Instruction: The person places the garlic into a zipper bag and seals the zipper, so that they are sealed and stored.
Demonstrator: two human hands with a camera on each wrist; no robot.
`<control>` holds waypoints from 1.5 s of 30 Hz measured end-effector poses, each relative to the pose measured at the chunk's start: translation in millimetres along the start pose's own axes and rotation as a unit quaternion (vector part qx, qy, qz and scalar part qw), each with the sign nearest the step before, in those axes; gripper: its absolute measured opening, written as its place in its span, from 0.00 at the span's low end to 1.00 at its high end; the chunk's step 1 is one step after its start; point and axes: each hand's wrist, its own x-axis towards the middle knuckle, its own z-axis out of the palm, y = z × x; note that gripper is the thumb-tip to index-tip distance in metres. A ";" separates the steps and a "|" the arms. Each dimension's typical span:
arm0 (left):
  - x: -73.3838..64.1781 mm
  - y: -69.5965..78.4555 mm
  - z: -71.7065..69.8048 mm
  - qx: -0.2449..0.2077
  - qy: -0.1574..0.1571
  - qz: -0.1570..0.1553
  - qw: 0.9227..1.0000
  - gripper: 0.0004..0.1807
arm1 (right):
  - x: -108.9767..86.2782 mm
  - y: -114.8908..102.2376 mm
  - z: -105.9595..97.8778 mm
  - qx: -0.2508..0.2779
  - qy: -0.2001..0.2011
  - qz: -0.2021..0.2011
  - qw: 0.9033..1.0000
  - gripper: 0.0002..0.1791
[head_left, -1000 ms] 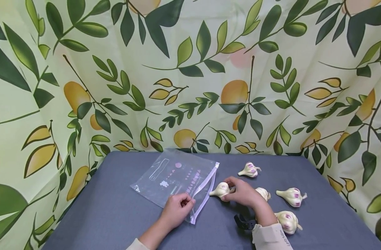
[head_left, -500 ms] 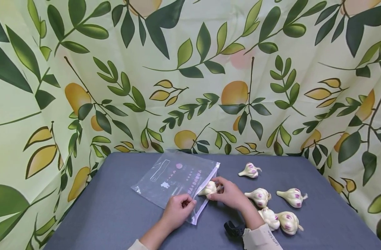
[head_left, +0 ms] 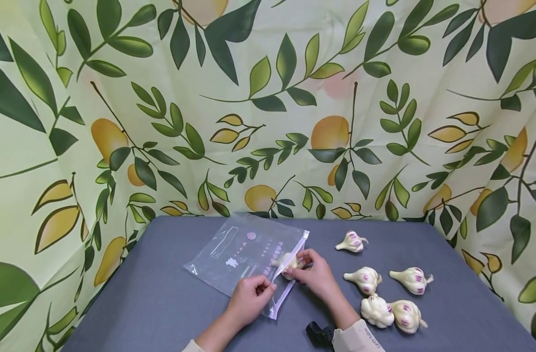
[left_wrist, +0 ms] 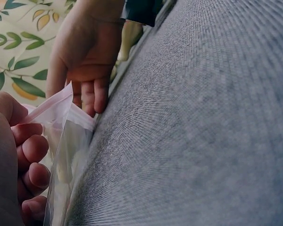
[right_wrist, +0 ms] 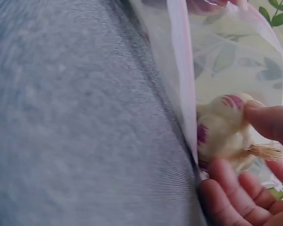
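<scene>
A clear zip bag point(head_left: 237, 244) with pink print lies flat, its zip mouth parted on the right side. My left hand point(head_left: 251, 298) pinches the bag's near lip between thumb and forefinger; the left wrist view shows the lip point(left_wrist: 52, 106) lifted to a peak. My right hand point(head_left: 318, 276) is at the mouth, holding a garlic bulb point(right_wrist: 226, 129) between thumb and fingers, its root tuft toward the palm. In the head view that bulb shows partly through the plastic, just inside the opening.
Right of the hands lie a far garlic bulb point(head_left: 352, 241), a middle one point(head_left: 365, 280), one farther right point(head_left: 412, 280) and two touching bulbs, a knobbly one point(head_left: 376, 311) and another point(head_left: 407, 316). Grey cloth covers the table point(head_left: 162, 278); a leaf-printed curtain point(head_left: 268, 122) stands behind.
My right hand has moved left, carrying the garlic bulb from beside the bag into its mouth. The left hand keeps its pinch on the lip, nearly still.
</scene>
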 end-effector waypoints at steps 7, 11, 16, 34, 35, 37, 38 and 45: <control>1.9 0.9 0.1 0.004 -0.003 -0.015 1.000 0.13 | -0.3 2.9 2.2 0.066 -0.027 -0.014 0.997 0.13; 1.6 0.1 0.5 0.003 -0.005 -0.016 1.000 0.13 | -3.7 -3.0 1.4 0.095 -0.057 -0.008 0.994 0.11; 0.2 0.0 0.9 0.003 -0.006 -0.017 1.000 0.13 | -2.6 5.1 2.4 0.099 -0.085 -0.024 0.991 0.20; -1.3 -1.9 2.4 -0.004 -0.008 -0.015 1.000 0.12 | 4.0 6.3 -15.0 0.033 -0.004 -0.049 0.998 0.13; -1.5 -2.4 2.7 -0.004 -0.007 -0.014 1.000 0.12 | 4.9 5.6 -19.4 0.005 0.027 -0.052 0.998 0.11; -1.8 -3.5 3.4 -0.002 -0.004 -0.009 1.000 0.12 | 6.6 3.7 -29.6 -0.059 0.085 -0.051 0.993 0.09; -1.9 -3.9 3.6 -0.002 -0.002 -0.006 1.000 0.12 | 7.3 2.5 -35.5 -0.093 0.108 -0.053 0.988 0.09; -2.0 -4.6 3.3 -0.007 0.005 0.005 1.000 0.12 | 4.0 -15.1 -83.1 -0.274 0.152 -0.039 0.949 0.19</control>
